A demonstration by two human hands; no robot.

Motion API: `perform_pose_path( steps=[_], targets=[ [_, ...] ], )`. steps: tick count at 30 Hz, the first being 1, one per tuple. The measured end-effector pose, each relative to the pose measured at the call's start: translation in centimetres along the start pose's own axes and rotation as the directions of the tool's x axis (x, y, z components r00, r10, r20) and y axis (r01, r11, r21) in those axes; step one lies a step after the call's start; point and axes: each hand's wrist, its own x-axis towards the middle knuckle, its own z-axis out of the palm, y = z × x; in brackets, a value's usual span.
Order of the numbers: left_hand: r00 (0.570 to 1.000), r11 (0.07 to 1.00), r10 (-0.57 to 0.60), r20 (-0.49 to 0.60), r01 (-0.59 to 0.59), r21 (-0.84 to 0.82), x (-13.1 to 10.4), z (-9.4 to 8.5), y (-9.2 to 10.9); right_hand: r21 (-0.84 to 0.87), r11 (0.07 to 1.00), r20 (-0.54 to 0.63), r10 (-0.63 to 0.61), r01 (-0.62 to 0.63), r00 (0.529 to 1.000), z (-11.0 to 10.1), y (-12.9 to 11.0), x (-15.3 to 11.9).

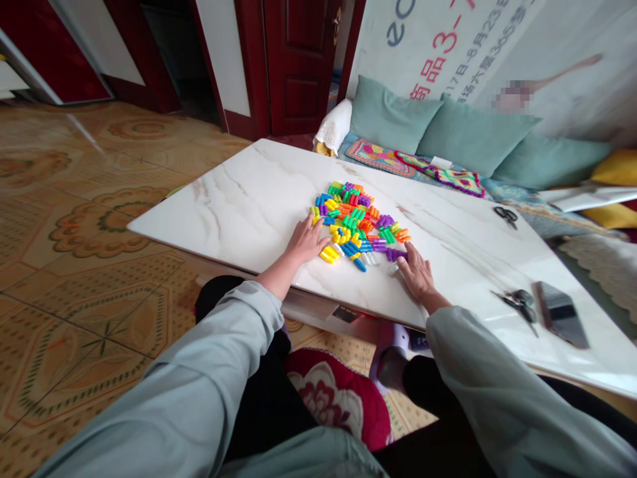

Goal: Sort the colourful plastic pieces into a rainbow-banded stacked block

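Observation:
Many small bright plastic pieces, shaped like short joined tubes, lie in a loose patch [354, 216] on the white marble-patterned table [239, 206]. They are yellow, blue, green, red, orange, purple and white. At the patch's left edge rests my left hand [306, 239], fingers spread and touching or close to yellow pieces. On the right side my right hand [417, 271] lies with its fingers apart, its tips by the purple pieces [395, 254]. A whitish piece [393, 269] sits near that thumb. Neither hand visibly grips a piece.
Black-handled scissors [520, 302] and a dark phone [561, 313] lie at the table's right. Another black-handled pair [506, 215] is near the far edge. Behind stands a sofa with green cushions [391, 114]. A red floral stool or cushion [338, 398] is below, between my legs.

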Motion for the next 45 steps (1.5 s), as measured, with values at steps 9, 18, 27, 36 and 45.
perform_pose_path(
  steps=[9, 18, 27, 36, 45],
  targets=[
    [1.000, 1.000, -0.007, -0.010, 0.007, 0.024, 0.0, -0.1, 0.0, -0.061, 0.998, -0.014, 0.007, -0.008, 1.000, 0.1, -0.4, -0.2],
    [0.998, 0.997, 0.024, -0.049, -0.021, 0.072, 0.1, -0.5, 0.3, 0.096, 0.995, -0.034, 0.037, -0.033, 0.999, 0.4, 0.4, 0.0],
    [0.990, 0.987, 0.124, -0.060, -0.129, -0.093, -1.3, -2.4, 0.6, 0.024, 0.891, -0.014, -0.454, 0.454, 0.891, -1.2, -1.9, -1.1],
    [0.948, 0.961, 0.276, 0.156, -0.273, -0.043, -2.0, -1.8, 4.5, -0.009, 0.886, -0.049, -0.463, 0.464, 0.885, -0.4, -4.4, 1.5],
    [0.950, 0.940, 0.305, -0.057, -0.311, -0.144, -1.2, -1.7, 6.0, 0.038, 0.838, -0.161, -0.532, 0.544, 0.831, 0.9, -5.8, 2.9]
  ],
)
